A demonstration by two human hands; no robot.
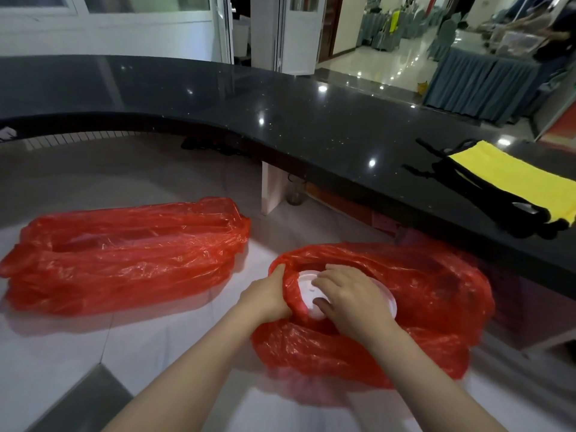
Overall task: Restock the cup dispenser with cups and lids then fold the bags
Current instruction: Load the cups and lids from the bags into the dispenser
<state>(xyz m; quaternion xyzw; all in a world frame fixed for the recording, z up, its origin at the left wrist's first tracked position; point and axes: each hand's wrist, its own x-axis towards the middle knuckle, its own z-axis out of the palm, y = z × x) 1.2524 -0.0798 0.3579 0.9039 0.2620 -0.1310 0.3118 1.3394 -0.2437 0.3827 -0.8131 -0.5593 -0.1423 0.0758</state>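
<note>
Two red plastic bags lie on the pale tiled floor. The left bag (124, 254) is long and crumpled, with nobody touching it. In the right bag (420, 310) sits a stack of white lids (307, 291), its round top showing at the bag's mouth. My left hand (266, 299) grips the rim of the bag's opening and holds it back. My right hand (349, 297) reaches into the opening, with fingers and thumb curled round the top of the lids. The rest of the stack is hidden inside the bag.
A curved black stone counter (280, 120) runs across the back and down the right side, overhanging the right bag. A yellow cloth with black straps (505, 179) lies on it at the right. A dark floor tile (84, 400) sits at the lower left.
</note>
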